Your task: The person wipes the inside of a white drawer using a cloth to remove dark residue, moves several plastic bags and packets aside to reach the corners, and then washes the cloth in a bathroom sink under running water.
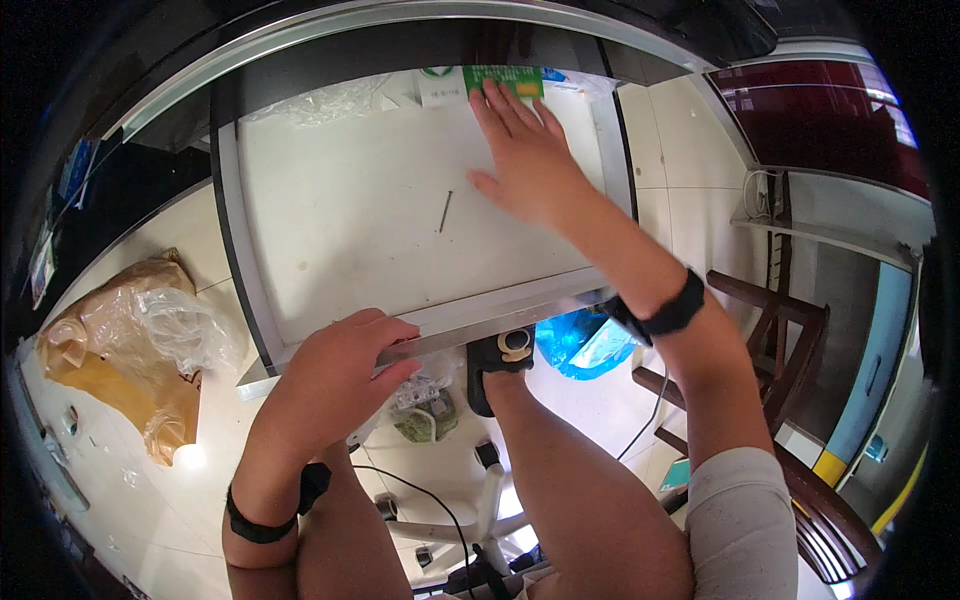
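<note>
An open desk drawer (352, 202) with a white bottom is pulled out before me. My left hand (337, 375) grips its front edge near the left corner, thumb outside and fingers over the rim. At the back of the drawer, the spread fingers of my right hand (525, 150) rest on a green printed packet (491, 73); whether they grasp it I cannot tell. A white printed card or box (439, 88) lies just left of that packet, and crumpled clear plastic (322, 103) is farther left. One thin metal nail or screw (445, 211) lies on the drawer bottom.
Above the drawer's back runs the desk edge (420, 13). Brown and clear plastic bags (142, 345) lie on the floor at left. Below the drawer are a blue bag (574, 349), my foot and a swivel chair base (480, 517). A dark wooden chair (795, 337) stands at right.
</note>
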A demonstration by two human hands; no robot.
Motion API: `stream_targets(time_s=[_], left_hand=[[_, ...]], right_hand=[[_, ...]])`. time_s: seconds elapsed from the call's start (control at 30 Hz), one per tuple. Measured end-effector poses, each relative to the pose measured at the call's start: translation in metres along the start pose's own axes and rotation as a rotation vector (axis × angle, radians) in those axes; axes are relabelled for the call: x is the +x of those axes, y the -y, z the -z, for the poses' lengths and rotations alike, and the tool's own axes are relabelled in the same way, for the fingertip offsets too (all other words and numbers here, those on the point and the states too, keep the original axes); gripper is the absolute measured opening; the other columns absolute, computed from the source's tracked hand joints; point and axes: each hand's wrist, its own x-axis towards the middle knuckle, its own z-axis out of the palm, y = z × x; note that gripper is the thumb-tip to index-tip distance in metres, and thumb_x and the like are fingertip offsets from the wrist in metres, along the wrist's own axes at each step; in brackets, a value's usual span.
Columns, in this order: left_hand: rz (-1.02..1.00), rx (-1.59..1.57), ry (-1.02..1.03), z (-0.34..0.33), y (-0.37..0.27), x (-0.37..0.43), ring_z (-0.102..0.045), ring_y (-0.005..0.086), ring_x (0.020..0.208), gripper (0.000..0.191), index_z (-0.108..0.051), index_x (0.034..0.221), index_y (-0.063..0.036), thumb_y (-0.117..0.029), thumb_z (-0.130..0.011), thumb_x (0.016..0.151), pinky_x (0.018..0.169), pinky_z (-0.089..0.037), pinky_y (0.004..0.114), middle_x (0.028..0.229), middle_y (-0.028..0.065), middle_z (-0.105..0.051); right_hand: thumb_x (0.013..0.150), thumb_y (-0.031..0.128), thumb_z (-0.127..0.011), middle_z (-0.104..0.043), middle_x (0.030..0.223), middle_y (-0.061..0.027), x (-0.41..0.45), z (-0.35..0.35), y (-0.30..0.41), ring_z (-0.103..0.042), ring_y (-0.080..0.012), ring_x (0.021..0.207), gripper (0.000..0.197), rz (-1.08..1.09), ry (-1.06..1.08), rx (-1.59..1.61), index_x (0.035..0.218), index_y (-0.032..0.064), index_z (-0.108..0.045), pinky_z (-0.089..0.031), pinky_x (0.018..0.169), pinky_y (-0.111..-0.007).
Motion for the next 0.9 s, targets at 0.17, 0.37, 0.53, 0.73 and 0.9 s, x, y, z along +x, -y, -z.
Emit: stream_targets(time_s=[0.17, 0.37, 0.53, 0.73, 0.9], left_hand=[[0.024, 0.006, 0.027, 0.003, 0.002, 0.0, -0.065, 0.0306, 0.092, 0.028, -0.064, 0.11, -0.0038, -0.01, -0.069, 0.083, 0.081, -0.051, 0.036, 0.101, 0.013, -0.065], [-0.032, -0.029, -0.003, 0.002, 0.002, 0.004, -0.065, 0.0324, 0.09, 0.028, -0.062, 0.11, -0.0037, -0.019, -0.066, 0.087, 0.078, -0.05, 0.04, 0.099, 0.0143, -0.064], [0.047, -0.09, -0.016, 0.002, 0.001, 0.005, -0.063, 0.0283, 0.101, 0.035, -0.06, 0.115, -0.0025, -0.016, -0.07, 0.085, 0.087, -0.05, 0.036, 0.106, 0.0146, -0.064], [0.126, -0.135, -0.174, 0.003, 0.012, 0.008, -0.061, 0.0249, 0.108, 0.042, -0.056, 0.124, -0.0044, -0.018, -0.071, 0.087, 0.091, -0.049, 0.036, 0.118, 0.013, -0.062], [0.109, -0.101, -0.18, 0.01, 0.01, 0.01, -0.061, 0.0295, 0.106, 0.042, -0.056, 0.122, -0.0021, -0.023, -0.068, 0.088, 0.081, -0.052, 0.036, 0.115, 0.0163, -0.061]], right_hand=[[0.082, 0.018, -0.067, -0.043, 0.144, -0.0227, -0.045, 0.005, 0.021, -0.045, -0.036, 0.129, 0.066, -0.034, -0.031, 0.476, 0.139, -0.0007, -0.041, -0.033, 0.112, -0.044], [0.076, 0.011, -0.075, -0.042, 0.145, -0.0184, -0.003, 0.01, -0.023, -0.041, -0.0354, 0.131, 0.069, -0.152, -0.342, 0.205, 0.137, 0.0036, -0.044, -0.036, 0.109, -0.041], [0.074, 0.033, -0.078, -0.034, 0.15, -0.0197, 0.006, 0.003, -0.013, -0.036, -0.0366, 0.135, 0.084, -0.144, -0.114, 0.003, 0.145, 0.011, -0.038, -0.029, 0.113, -0.044], [0.076, 0.022, -0.073, -0.048, 0.13, -0.0193, -0.026, 0.033, 0.027, -0.047, -0.0367, 0.12, 0.066, -0.282, -0.015, 0.319, 0.135, 0.0055, -0.049, -0.037, 0.106, -0.044], [0.074, 0.005, -0.07, -0.043, 0.139, -0.0189, -0.006, 0.015, -0.031, -0.043, -0.0374, 0.127, 0.059, -0.205, -0.378, 0.045, 0.13, 0.0033, -0.053, -0.04, 0.103, -0.042]])
